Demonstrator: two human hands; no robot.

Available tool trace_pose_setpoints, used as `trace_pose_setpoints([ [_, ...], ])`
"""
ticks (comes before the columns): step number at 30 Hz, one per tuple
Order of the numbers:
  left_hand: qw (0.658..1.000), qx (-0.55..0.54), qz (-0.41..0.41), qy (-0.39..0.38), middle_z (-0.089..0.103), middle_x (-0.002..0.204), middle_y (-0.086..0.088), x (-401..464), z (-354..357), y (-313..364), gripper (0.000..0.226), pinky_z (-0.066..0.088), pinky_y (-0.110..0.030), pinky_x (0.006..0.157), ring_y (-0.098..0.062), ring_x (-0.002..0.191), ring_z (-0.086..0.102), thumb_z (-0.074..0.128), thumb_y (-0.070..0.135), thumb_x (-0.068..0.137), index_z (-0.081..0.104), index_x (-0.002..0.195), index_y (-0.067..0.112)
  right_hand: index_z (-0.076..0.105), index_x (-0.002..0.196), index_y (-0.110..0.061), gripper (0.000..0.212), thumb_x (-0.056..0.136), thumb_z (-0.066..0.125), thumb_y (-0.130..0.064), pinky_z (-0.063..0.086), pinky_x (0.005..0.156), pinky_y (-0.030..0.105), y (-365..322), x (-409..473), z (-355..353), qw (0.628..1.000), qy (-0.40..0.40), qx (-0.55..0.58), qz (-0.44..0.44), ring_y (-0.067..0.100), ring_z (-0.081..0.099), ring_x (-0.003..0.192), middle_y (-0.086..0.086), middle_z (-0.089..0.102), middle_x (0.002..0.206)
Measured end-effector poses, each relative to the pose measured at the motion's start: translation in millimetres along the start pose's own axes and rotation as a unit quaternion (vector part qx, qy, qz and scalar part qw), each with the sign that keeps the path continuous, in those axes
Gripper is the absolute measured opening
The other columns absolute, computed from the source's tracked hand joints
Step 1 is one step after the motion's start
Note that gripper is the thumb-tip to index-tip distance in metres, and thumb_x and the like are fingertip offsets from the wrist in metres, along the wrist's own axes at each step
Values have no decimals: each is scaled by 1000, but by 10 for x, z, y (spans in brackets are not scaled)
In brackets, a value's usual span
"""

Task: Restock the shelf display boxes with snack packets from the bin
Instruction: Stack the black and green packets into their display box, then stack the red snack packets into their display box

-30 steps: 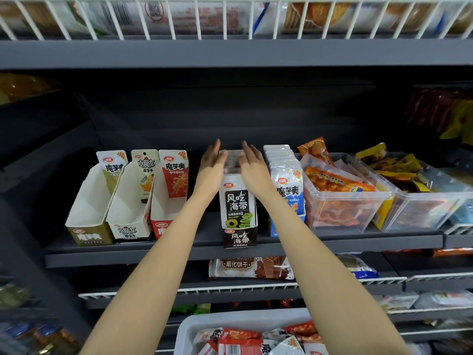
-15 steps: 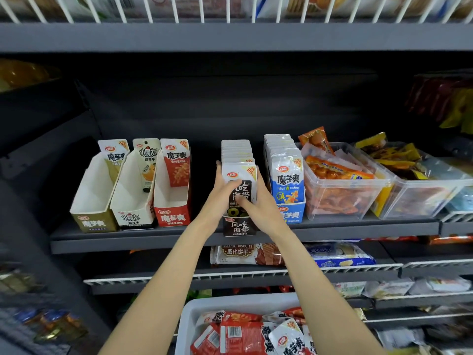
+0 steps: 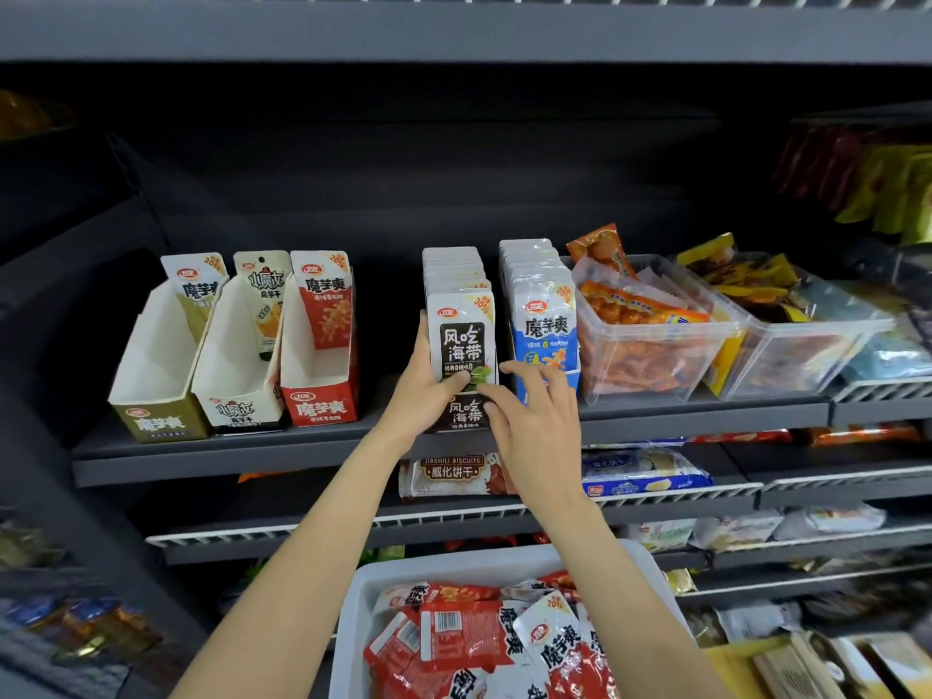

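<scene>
Two hands at the dark seaweed display box [image 3: 461, 413], mid shelf [image 3: 227, 459]. L hand [image 3: 421, 391] grips the front seaweed packet [image 3: 461, 340] by its left edge, thumb on its lower face. R hand [image 3: 534, 426] fingers spread, fingertips [image 3: 486, 391] touching the packet's bottom edge. Three near-empty boxes [image 3: 237, 365] sit left. White bin [image 3: 398, 577] of red packets below.

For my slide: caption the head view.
Both hands straighten dark seaweed packets in a shelf display box; restock bin waits below.
</scene>
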State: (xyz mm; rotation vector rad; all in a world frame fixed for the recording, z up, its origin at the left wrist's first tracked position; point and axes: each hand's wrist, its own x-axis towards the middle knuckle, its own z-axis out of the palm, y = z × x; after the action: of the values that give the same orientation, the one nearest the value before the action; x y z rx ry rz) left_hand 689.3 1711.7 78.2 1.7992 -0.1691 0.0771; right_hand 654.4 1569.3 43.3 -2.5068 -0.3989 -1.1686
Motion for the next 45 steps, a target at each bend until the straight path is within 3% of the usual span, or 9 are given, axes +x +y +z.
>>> trace_pose_setpoints([
  [6, 1000, 5, 4, -3, 47, 140, -1, 172, 98, 0, 83, 41, -33, 103, -12, 125, 47, 58, -2, 88, 12, 150, 25, 73, 85, -19, 10, 75, 76, -16, 33, 85, 37, 68, 146, 74, 999, 9, -41, 26, 26, 42, 107, 7, 63, 109],
  [17, 1000, 1, -1, -3, 44, 143, 0, 194, 140, -16, 87, 38, -34, 106, -12, 128, 43, 60, 3, 89, 6, 152, 27, 67, 98, -20, 20, 79, 72, -24, 38, 97, 47, 116, 71, 101, 998, -31, -24, 50, 25, 41, 115, 5, 60, 115],
  [22, 996, -38, -11, 80, 39, 140, 12, -96, 226, 41, 81, 32, -24, 104, -2, 124, 37, 57, 8, 92, 5, 152, 25, 65, 107, -21, 22, 87, 58, -29, 29, 107, 51, 129, -86, -48, 998, -15, 46, 46, 25, 42, 122, 5, 56, 123],
  [25, 983, -5, 53, 178, 39, 145, 8, -373, 252, -17, 62, 28, -31, 113, -3, 132, 33, 59, 14, 90, 31, 144, 24, 64, 109, -17, 24, 90, 53, -27, 35, 103, 41, 152, -274, -212, 988, 6, 143, 61, 23, 45, 118, 4, 57, 121],
  [31, 942, 48, 218, 252, 65, 78, 12, -1050, 241, -11, 19, 47, -43, 88, -10, 83, 63, 48, 26, 92, 53, 110, 29, 62, 115, -14, 23, 93, 57, -14, 36, 81, 0, 147, -826, -569, 936, -134, 288, 153, 3, 57, 90, -6, 64, 98],
  [33, 939, 87, 236, 234, 62, 69, 10, -1282, 234, -126, 16, 50, -38, 71, -13, 69, 63, 45, 26, 94, 54, 107, 30, 62, 114, -15, 22, 93, 58, -14, 43, 77, 2, 188, -1064, -592, 913, -248, 278, 168, 1, 59, 84, -6, 66, 94],
  [36, 951, 188, 192, 155, 61, 72, 15, -1607, 229, -455, 20, 52, -37, 59, -14, 61, 62, 47, 31, 93, 57, 109, 24, 63, 113, -17, 23, 90, 61, -18, 53, 85, 28, 257, -1468, -548, 897, -352, 230, 137, 10, 63, 94, -2, 68, 104],
  [40, 932, 361, 20, -37, 59, 117, 10, -1969, 269, -1021, 36, 47, -37, 95, -12, 110, 54, 58, 27, 89, 54, 125, 24, 43, 135, -26, 55, 86, 63, -39, 37, 104, 42, 302, -1903, -641, 831, -530, 110, 128, 25, 41, 127, 1, 43, 138],
  [45, 857, 462, -115, -197, 20, 155, 4, -2263, 385, -1405, 73, 21, -42, 116, -21, 143, 16, 61, 41, 85, 24, 146, 29, 24, 143, -27, 92, 71, 70, -60, 29, 109, 55, 226, -2235, -762, 779, -616, 44, 108, 31, 20, 136, 4, 17, 148],
])
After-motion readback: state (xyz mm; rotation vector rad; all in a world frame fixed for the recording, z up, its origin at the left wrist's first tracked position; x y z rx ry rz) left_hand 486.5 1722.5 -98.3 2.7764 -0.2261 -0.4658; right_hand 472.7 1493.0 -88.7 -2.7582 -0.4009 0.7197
